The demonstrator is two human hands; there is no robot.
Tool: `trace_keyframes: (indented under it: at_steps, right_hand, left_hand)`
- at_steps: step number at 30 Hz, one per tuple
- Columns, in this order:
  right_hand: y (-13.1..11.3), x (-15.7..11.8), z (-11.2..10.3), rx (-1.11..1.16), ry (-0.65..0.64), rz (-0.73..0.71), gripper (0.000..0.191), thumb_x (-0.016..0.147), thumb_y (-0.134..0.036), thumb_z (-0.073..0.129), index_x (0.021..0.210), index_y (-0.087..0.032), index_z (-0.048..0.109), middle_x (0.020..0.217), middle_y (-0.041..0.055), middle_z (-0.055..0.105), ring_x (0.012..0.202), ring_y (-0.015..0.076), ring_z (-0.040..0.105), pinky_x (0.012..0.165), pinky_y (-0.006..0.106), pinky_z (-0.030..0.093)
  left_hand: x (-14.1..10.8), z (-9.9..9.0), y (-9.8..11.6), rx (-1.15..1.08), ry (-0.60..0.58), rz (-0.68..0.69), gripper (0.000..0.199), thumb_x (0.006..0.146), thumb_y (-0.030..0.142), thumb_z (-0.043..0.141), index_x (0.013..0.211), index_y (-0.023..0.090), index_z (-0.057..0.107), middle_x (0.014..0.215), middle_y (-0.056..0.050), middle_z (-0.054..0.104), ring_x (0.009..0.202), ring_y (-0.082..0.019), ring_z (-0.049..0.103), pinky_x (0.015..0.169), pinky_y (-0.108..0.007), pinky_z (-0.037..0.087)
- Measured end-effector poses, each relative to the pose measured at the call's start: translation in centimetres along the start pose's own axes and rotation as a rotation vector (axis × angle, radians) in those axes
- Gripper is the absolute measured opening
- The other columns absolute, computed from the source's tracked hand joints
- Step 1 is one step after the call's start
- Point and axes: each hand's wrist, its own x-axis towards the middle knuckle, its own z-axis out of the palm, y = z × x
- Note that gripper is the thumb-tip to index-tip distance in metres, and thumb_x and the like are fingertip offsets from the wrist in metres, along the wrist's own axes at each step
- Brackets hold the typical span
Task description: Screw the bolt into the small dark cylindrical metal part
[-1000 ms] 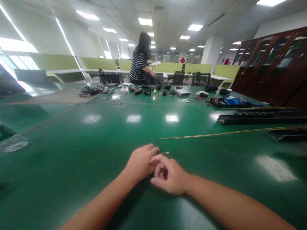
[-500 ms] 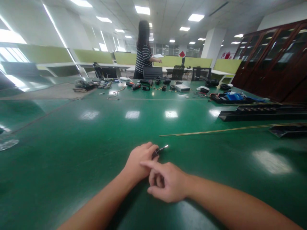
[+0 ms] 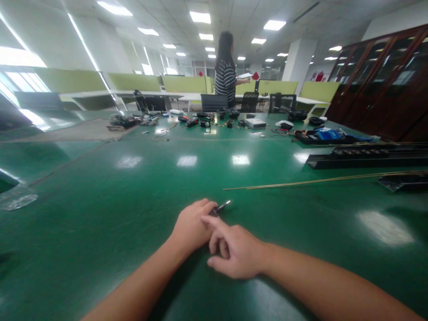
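So, left hand (image 3: pixel 194 225) has its grip round a metal-tipped tool (image 3: pixel 220 208) | right hand (image 3: pixel 236 254) loosely curled, seemingly empty | probably steadying/fiddling; next needs firm left

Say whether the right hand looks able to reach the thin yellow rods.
Probably yes: right of the metal-tipped tool at the left hand, only green tabletop shows between the right hand and the thin yellow rods.

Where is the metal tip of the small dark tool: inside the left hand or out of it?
Out: the metal tip extends past the left hand, over the green table.
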Motion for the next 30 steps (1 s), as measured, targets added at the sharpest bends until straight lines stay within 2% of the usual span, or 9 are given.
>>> trace_keyframes:
  at_steps: [4, 6, 10, 11, 13, 16, 21, 25, 30]
  right_hand:
    - [-0.1, -0.1, 0.0, -0.034, -0.046, -0.042, 0.051, 0.077, -0.024, 0.069, 0.127, -0.026, 0.058, 0.074, -0.0051, 0.065, 0.054, 0.0098, 0.055, 0.058, 0.02, 0.044]
    - [0.0, -0.2, -0.1, 0.024, -0.001, -0.039, 0.037, 0.078, -0.023, 0.067, 0.115, -0.023, 0.062, 0.069, -0.0056, 0.062, 0.052, 0.0089, 0.054, 0.057, 0.02, 0.044]
    - [0.6, 0.2, -0.5, 0.098, 0.392, 0.094, 0.017, 0.083, -0.025, 0.063, 0.098, -0.02, 0.058, 0.061, -0.0062, 0.052, 0.05, 0.0086, 0.048, 0.051, 0.02, 0.039]
    - [0.9, 0.3, -0.6, 0.092, 0.477, 0.128, 0.017, 0.083, -0.024, 0.063, 0.098, -0.02, 0.056, 0.061, -0.0065, 0.051, 0.051, 0.0089, 0.047, 0.051, 0.02, 0.038]
    - [1.5, 0.6, -0.8, 0.076, 0.547, 0.182, 0.029, 0.08, -0.019, 0.063, 0.106, -0.022, 0.053, 0.067, -0.0065, 0.052, 0.053, 0.009, 0.048, 0.052, 0.02, 0.038]
    - [2.2, 1.0, -0.8, 0.054, 0.524, 0.233, 0.052, 0.074, -0.014, 0.065, 0.122, -0.026, 0.047, 0.085, -0.0047, 0.058, 0.056, 0.0081, 0.049, 0.055, 0.021, 0.039]
    - [2.7, 1.1, -0.7, 0.045, 0.448, 0.254, 0.051, 0.075, -0.013, 0.064, 0.121, -0.029, 0.05, 0.088, -0.0047, 0.06, 0.057, 0.0086, 0.051, 0.054, 0.021, 0.039]
    - [2.6, 0.9, -0.8, 0.01, 0.402, 0.248, 0.047, 0.075, -0.013, 0.065, 0.118, -0.028, 0.053, 0.089, -0.0046, 0.062, 0.057, 0.0086, 0.052, 0.057, 0.023, 0.041]
    - [2.7, 0.9, -0.6, 0.003, 0.367, 0.241, 0.044, 0.075, -0.014, 0.065, 0.116, -0.026, 0.055, 0.09, -0.0037, 0.064, 0.055, 0.0078, 0.051, 0.054, 0.022, 0.04]
  left_hand:
    - [-0.1, 0.1, -0.4, -0.008, 0.035, -0.008, 0.021, 0.086, 0.028, 0.062, 0.107, 0.024, 0.066, 0.097, -0.004, 0.066, 0.089, -0.023, 0.062, 0.078, -0.034, 0.049]
    - [-0.4, 0.1, -1.1, -0.089, 0.04, 0.012, 0.024, 0.087, 0.027, 0.063, 0.111, 0.024, 0.065, 0.102, -0.004, 0.067, 0.094, -0.023, 0.063, 0.083, -0.034, 0.049]
    - [-1.2, -0.3, -2.9, -0.271, 0.069, 0.041, 0.037, 0.086, 0.028, 0.066, 0.122, 0.024, 0.06, 0.116, -0.004, 0.067, 0.104, -0.021, 0.063, 0.094, -0.034, 0.048]
    - [-1.4, -0.4, -3.2, -0.295, 0.081, 0.035, 0.037, 0.084, 0.029, 0.069, 0.12, 0.024, 0.06, 0.114, -0.004, 0.067, 0.103, -0.021, 0.064, 0.094, -0.034, 0.049]
    - [-1.5, -0.8, -3.8, -0.329, 0.105, 0.042, 0.033, 0.083, 0.032, 0.071, 0.113, 0.023, 0.063, 0.106, -0.002, 0.069, 0.095, -0.02, 0.065, 0.089, -0.032, 0.05]
    - [-1.4, -1.1, -3.9, -0.368, 0.169, 0.126, 0.021, 0.085, 0.028, 0.069, 0.104, 0.024, 0.064, 0.099, 0.0, 0.068, 0.09, -0.016, 0.064, 0.083, -0.028, 0.05]
    - [-1.3, -1.0, -3.2, -0.429, 0.247, 0.296, 0.017, 0.088, 0.015, 0.06, 0.104, 0.023, 0.064, 0.104, -0.001, 0.066, 0.098, -0.014, 0.062, 0.088, -0.025, 0.048]
    - [-1.2, -0.1, -2.9, -0.475, 0.258, 0.277, 0.021, 0.086, 0.009, 0.06, 0.101, 0.022, 0.062, 0.106, -0.001, 0.065, 0.102, -0.014, 0.061, 0.092, -0.025, 0.047]
    - [-1.1, 0.7, -2.8, -0.553, 0.199, 0.216, 0.028, 0.083, 0.006, 0.059, 0.105, 0.024, 0.059, 0.11, 0.001, 0.065, 0.105, -0.013, 0.06, 0.096, -0.026, 0.045]
